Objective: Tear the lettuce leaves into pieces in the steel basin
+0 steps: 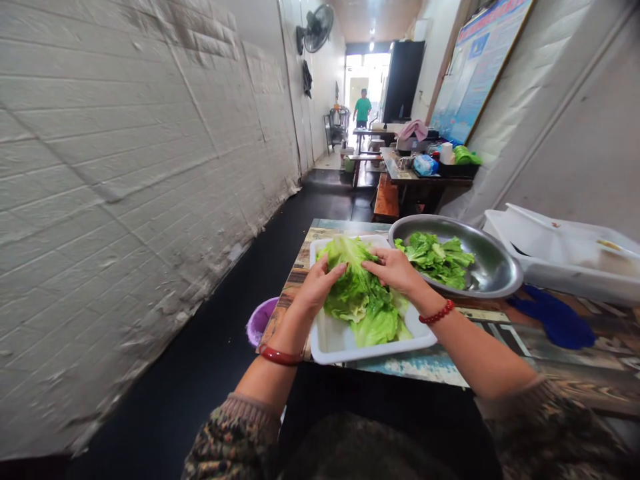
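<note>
Both hands hold a green lettuce leaf (347, 252) over a white plastic tray (333, 345). My left hand (320, 285) grips its left edge, thumb on top and pointing inward. My right hand (393, 270) pinches the right side, its fingers partly behind the leaf. More lettuce leaves (377, 323) lie in the tray below. To the right of the tray stands a steel basin (493, 260) with a pile of torn green leaves (440, 259) in it.
The tray and basin stand on a wood-patterned table (295, 280). White plastic trays (560, 260) and a dark blue glove-like item (555, 317) are at right. A purple bin (261, 320) is beside the table's left edge. Far back, a person in green (363, 109) stands near the doorway.
</note>
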A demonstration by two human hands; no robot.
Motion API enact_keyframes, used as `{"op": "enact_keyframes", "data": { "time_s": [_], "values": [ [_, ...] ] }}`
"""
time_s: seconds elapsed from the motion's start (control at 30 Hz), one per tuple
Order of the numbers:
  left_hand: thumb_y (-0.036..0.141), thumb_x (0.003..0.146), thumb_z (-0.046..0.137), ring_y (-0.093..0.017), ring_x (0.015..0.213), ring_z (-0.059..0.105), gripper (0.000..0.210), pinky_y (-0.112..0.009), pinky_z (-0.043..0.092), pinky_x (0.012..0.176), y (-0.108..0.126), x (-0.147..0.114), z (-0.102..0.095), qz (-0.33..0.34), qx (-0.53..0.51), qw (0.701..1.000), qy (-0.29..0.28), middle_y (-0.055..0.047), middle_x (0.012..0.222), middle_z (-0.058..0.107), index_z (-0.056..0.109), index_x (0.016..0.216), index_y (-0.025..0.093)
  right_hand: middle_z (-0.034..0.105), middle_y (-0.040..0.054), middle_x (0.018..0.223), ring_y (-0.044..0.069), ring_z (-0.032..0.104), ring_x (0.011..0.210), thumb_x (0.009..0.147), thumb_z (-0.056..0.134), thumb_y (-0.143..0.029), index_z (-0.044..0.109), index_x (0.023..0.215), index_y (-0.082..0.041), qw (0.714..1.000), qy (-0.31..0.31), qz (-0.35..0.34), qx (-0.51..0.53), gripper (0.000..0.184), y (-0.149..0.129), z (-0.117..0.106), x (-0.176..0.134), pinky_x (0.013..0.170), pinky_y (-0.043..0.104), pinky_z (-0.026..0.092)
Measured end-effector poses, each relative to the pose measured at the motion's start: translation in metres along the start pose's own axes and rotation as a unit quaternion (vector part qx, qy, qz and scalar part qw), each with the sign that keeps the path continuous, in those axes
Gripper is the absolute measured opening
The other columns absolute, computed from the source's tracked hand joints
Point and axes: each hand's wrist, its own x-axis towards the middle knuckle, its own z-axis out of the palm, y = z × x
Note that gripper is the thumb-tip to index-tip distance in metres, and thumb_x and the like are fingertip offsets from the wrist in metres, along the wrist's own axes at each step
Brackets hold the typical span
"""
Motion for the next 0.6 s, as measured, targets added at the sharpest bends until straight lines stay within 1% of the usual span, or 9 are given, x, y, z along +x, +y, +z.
{"op": "enact_keyframes", "data": {
  "time_s": [0.07,0.17,0.27,0.33,0.4,0.5,0.6],
  "values": [
    [0.036,0.07,0.082,-0.027,0.101,0.068,0.051,-0.036,0.052,0.089,0.0029,-0.0012,0.0025,-0.007,-0.01,1.0,-0.003,-0.01,0.108,0.074,0.069,0.116,0.017,0.052,-0.005,0.054,0.01,0.042,0.04,0.075,0.066,-0.047,0.065,0.08,-0.019,0.997,-0.027,0.018,0.07,0.029,-0.0024,0.0006,-0.0017,0.045,0.025,0.03],
    [0.036,0.069,0.083,-0.025,0.096,0.07,0.051,-0.035,0.053,0.088,0.0056,-0.001,0.0029,-0.036,-0.026,0.999,-0.008,-0.009,0.101,0.075,0.069,0.114,0.016,0.053,-0.0047,0.059,0.007,0.036,0.039,0.071,0.071,-0.052,0.062,0.079,-0.019,0.984,-0.042,0.039,0.166,0.036,-0.0061,0.0012,-0.0031,0.042,0.024,0.024],
    [0.036,0.067,0.084,-0.022,0.087,0.072,0.05,-0.032,0.056,0.08,0.0058,0.0,0.0,-0.062,-0.044,0.997,-0.003,-0.007,0.09,0.075,0.069,0.11,0.016,0.054,-0.0037,0.063,0.005,0.033,0.04,0.069,0.072,-0.058,0.062,0.078,-0.018,0.977,-0.057,0.054,0.196,0.042,-0.0078,0.0016,-0.0029,0.042,0.024,0.019],
    [0.035,0.065,0.085,-0.021,0.084,0.072,0.05,-0.031,0.056,0.077,0.0058,-0.0001,-0.0019,-0.064,-0.056,0.996,0.008,-0.005,0.086,0.075,0.069,0.108,0.016,0.05,-0.0049,0.059,0.006,0.032,0.04,0.07,0.071,-0.061,0.06,0.075,-0.019,0.981,-0.067,0.055,0.172,0.044,-0.0069,0.002,-0.0019,0.042,0.024,0.019],
    [0.036,0.064,0.085,-0.021,0.083,0.072,0.049,-0.03,0.056,0.077,0.0064,-0.0011,-0.0025,-0.062,-0.064,0.996,0.02,-0.005,0.085,0.075,0.069,0.106,0.015,0.043,-0.0071,0.053,0.007,0.033,0.041,0.073,0.069,-0.063,0.056,0.07,-0.02,0.988,-0.077,0.04,0.126,0.045,-0.0054,0.0024,-0.0007,0.044,0.025,0.022],
    [0.04,0.064,0.085,-0.022,0.081,0.072,0.049,-0.032,0.056,0.076,0.0082,-0.0034,-0.0005,-0.074,-0.06,0.995,0.03,-0.007,0.084,0.075,0.07,0.103,0.015,0.035,-0.0073,0.051,0.009,0.036,0.047,0.077,0.064,-0.061,0.045,0.06,-0.022,0.996,-0.083,-0.02,0.037,0.047,-0.0049,0.0019,0.0,0.049,0.026,0.026],
    [0.046,0.065,0.084,-0.027,0.084,0.072,0.05,-0.036,0.056,0.077,0.0087,-0.005,0.0029,-0.099,-0.037,0.994,0.028,-0.01,0.085,0.076,0.072,0.101,0.014,0.034,-0.0058,0.054,0.01,0.036,0.054,0.081,0.061,-0.057,0.04,0.054,-0.021,0.989,-0.105,-0.091,-0.044,0.05,-0.0074,-0.0027,-0.0004,0.053,0.026,0.027]
  ]
}}
